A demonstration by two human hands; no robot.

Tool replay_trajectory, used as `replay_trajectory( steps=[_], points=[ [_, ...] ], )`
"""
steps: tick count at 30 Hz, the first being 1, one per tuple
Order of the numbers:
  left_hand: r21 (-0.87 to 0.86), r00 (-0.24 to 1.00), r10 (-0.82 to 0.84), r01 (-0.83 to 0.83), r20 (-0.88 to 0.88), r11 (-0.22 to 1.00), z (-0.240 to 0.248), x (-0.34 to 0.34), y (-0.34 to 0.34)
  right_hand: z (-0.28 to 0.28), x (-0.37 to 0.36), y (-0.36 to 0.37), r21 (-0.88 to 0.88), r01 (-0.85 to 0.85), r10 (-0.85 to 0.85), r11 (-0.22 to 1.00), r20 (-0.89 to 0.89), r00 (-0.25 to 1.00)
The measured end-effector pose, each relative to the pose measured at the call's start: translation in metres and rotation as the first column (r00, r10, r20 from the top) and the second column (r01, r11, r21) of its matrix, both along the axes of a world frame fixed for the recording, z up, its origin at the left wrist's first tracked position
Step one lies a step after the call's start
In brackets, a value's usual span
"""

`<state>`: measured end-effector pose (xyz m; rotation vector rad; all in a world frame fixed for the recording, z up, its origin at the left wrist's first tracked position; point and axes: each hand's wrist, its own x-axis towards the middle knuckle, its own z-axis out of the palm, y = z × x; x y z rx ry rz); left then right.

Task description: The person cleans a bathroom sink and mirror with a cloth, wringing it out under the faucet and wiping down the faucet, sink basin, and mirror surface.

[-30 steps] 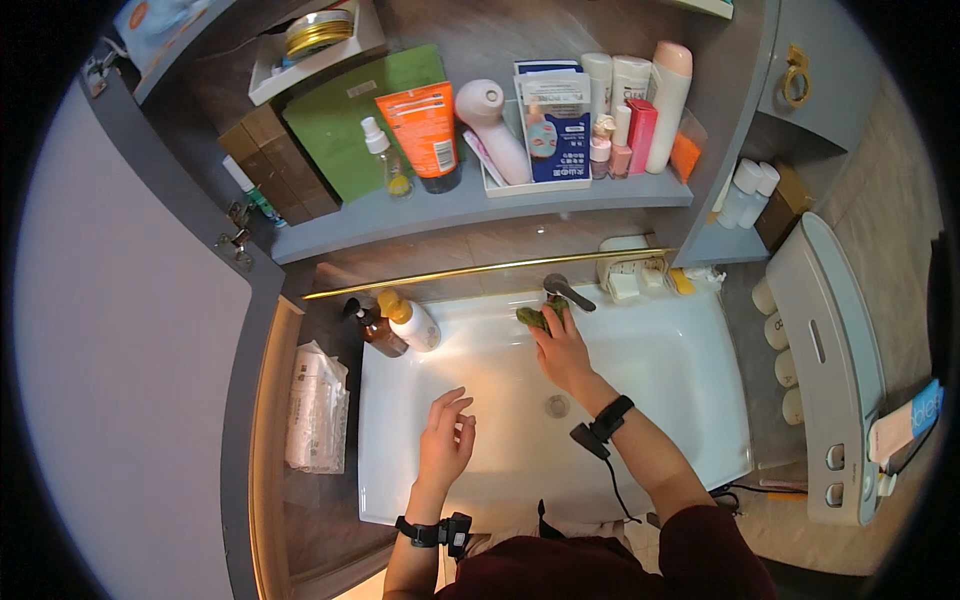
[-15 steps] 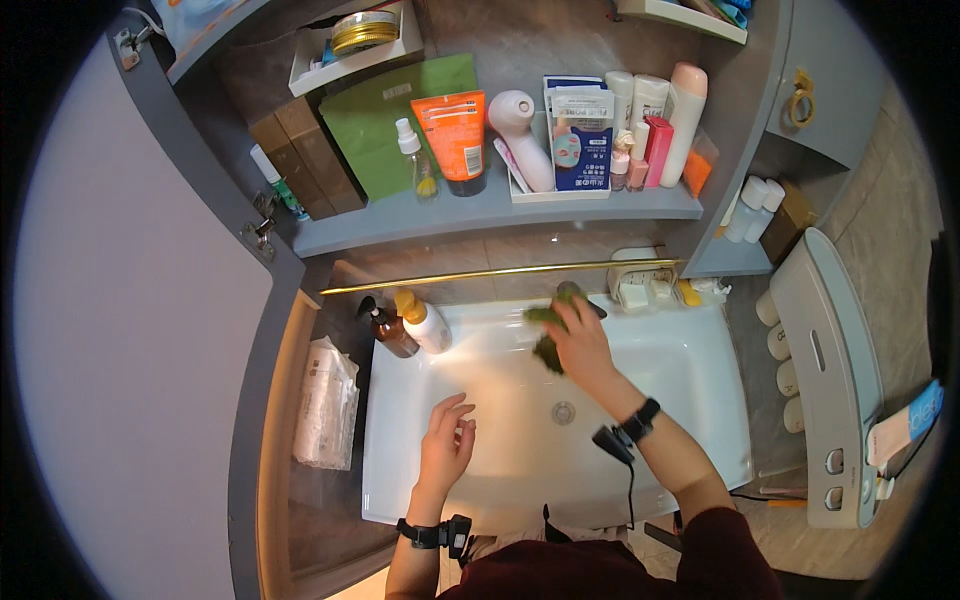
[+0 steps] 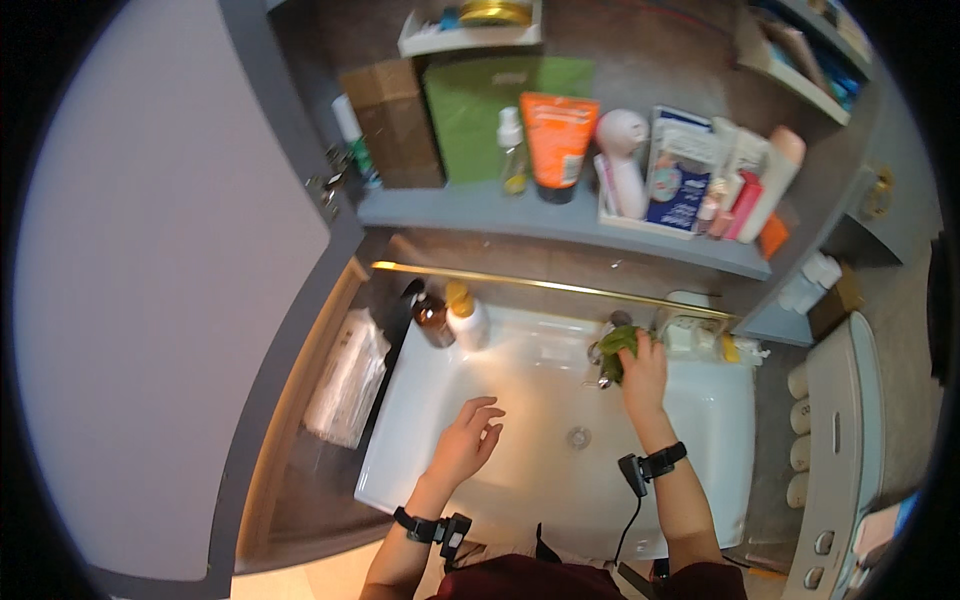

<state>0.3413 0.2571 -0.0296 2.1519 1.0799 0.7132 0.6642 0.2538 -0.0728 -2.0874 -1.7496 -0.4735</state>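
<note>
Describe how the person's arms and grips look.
The left grip and right grip wear no gloves. The left wrist strap is black, its box black with a pale patch. The right strap is black too, its black box trailing a thin black cable. The right sleeve is dark maroon.

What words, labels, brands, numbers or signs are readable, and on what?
Print isn't copied here; where it stands:
Orange tube: lettering, blurred.
Blue-and-white packet: small lettering, too blurred to read.
Green pouch: pale label, too blurred to read.
White cup: one dark mark, not copied.
</note>
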Motion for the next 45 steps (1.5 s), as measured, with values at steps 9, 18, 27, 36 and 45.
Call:
replay_trajectory(
  steps=[9, 18, 27, 36, 45],
  points=[
    [-0.086, 0.997, 0.071, -0.072, -0.019, 0.994, -0.020, -0.026, -0.014, 0.008, -0.007, -0.007, 0.069, 0.031, -0.032, 0.997, 0.008, 0.999],
    [-0.060, 0.998, 0.063, -0.064, -0.028, 0.996, -0.022, -0.022, -0.007, 0.013, -0.011, 0.002, 0.029, 0.057, -0.057, 0.998, 0.011, 0.998],
    [-0.039, 0.996, 0.032, -0.035, -0.082, 0.999, -0.028, -0.025, -0.007, 0.007, -0.011, 0.000, 0.037, 0.060, -0.062, 0.998, 0.051, 0.997],
    [-0.049, 0.998, 0.028, -0.032, -0.064, 0.998, -0.030, -0.025, -0.006, 0.010, -0.012, -0.001, 0.005, 0.057, -0.057, 0.998, 0.018, 0.998],
    [-0.079, 0.997, 0.059, -0.063, -0.052, 0.995, -0.032, -0.029, -0.009, 0.004, -0.010, -0.011, 0.004, 0.067, -0.067, 0.998, 0.023, 0.998]
  ],
)
